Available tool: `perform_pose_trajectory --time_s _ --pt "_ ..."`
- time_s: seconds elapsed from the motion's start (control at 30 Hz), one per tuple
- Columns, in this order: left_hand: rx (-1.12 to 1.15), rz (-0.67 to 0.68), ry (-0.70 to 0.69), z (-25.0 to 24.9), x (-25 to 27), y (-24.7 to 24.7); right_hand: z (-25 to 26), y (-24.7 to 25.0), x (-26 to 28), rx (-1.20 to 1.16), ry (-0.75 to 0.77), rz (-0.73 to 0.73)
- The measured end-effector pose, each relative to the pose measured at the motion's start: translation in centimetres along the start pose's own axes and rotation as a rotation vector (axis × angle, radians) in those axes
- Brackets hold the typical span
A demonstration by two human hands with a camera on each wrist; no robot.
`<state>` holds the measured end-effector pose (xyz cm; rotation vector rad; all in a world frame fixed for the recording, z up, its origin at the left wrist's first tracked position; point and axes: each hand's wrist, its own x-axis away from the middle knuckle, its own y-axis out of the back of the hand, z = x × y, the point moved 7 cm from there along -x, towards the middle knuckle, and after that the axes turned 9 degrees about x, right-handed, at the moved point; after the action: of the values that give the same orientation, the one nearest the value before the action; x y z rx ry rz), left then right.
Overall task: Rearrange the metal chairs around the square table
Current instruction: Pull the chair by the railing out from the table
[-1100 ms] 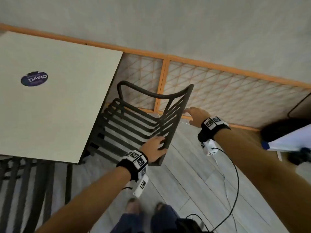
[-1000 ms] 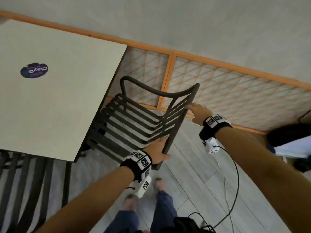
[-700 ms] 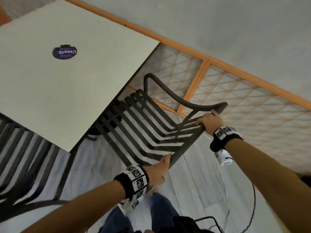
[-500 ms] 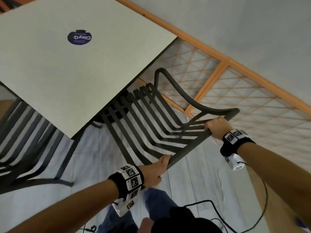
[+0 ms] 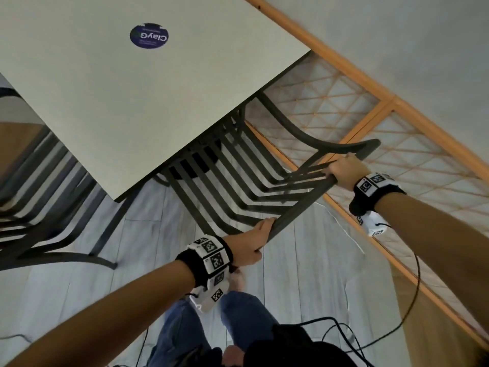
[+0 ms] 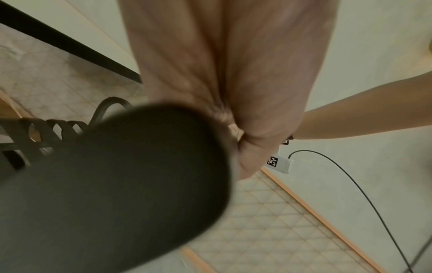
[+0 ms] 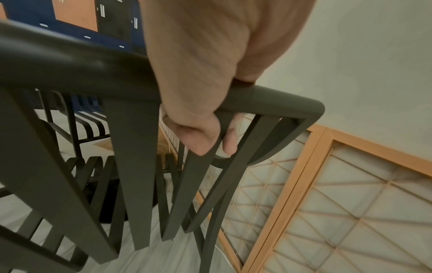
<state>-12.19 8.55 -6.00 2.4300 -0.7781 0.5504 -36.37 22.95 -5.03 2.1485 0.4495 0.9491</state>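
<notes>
A dark grey slatted metal chair [image 5: 238, 181] stands at the near right side of the pale square worktop [image 5: 105, 88], its seat partly tucked under the worktop's edge and its curved armrest on the side toward the lattice screen. Both hands hold the top rail of the chair's backrest. The left hand [image 5: 251, 245] grips the rail's near end, fingers curled over the top of the bar and thumb below; in the left wrist view the bar fills the lower left, blurred, with the hand [image 6: 233, 73] closed around it. The right hand [image 5: 344, 170] wraps the far end of the rail near its rounded corner; in the right wrist view its fingers [image 7: 201, 136] curl under the bar between the slats.

A round dark blue sticker [image 5: 149, 36] lies on the worktop. A second dark slatted chair [image 5: 39, 202] stands at the worktop's left side. A wooden-framed lattice screen [image 5: 397, 144] runs along the pale wall behind. The floor is of light grey planks [image 5: 304, 274], with black cables trailing near the person's blue trouser legs [image 5: 185, 327].
</notes>
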Motion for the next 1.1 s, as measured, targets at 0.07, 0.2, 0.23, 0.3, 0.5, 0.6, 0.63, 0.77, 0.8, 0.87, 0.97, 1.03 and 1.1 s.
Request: perform_pose_trajectory --time_s 0.07,0.2,0.23,0.3,0.5,0.6,0.63,0.77,0.8,0.87,0.97,1.03,1.1 --pt "0.033 -0.010 0.008 0.2 -0.5 0.9 -0.4 0.8 -1.1 -0.003 0.005 -0.002" --pt "0.062 -0.040 0.048 0.6 -0.9 2.8 -0.7 2.3 -3.2 0.000 0.022 -0.034" --pt "0.058 -0.041 0.052 0.7 -1.0 3.2 -0.9 2.6 -3.7 -0.004 0.019 -0.038" --pt "0.052 -0.040 0.053 1.0 -1.2 3.7 -1.1 2.9 -4.6 -0.009 0.020 -0.030" --pt "0.085 -0.046 0.043 1.7 -1.0 5.3 -0.8 3.9 -6.5 -0.005 0.027 -0.046" --pt "0.105 -0.041 0.044 2.6 -0.4 6.2 -0.1 4.8 -7.3 -0.002 0.032 -0.047" --pt "0.112 -0.042 0.054 2.8 -0.2 6.6 0.1 5.2 -7.5 -0.005 0.032 -0.052" --pt "0.118 -0.069 0.089 3.2 -0.1 7.0 0.3 5.6 -7.8 -0.033 0.018 -0.035" --pt "0.135 -0.070 0.094 3.3 -0.1 6.9 0.2 5.5 -7.8 -0.038 0.012 -0.037" --pt "0.156 -0.079 0.095 3.1 0.2 6.8 0.1 5.6 -7.8 -0.035 -0.005 -0.061" --pt "0.158 -0.114 0.074 2.8 0.4 6.9 0.2 5.9 -7.4 -0.032 -0.016 -0.029" --pt "0.140 -0.154 0.066 2.6 0.7 6.9 0.5 6.4 -7.0 -0.025 -0.029 -0.021" --pt "0.158 -0.193 0.064 2.8 1.6 7.0 0.9 7.2 -6.3 -0.051 -0.047 -0.002"
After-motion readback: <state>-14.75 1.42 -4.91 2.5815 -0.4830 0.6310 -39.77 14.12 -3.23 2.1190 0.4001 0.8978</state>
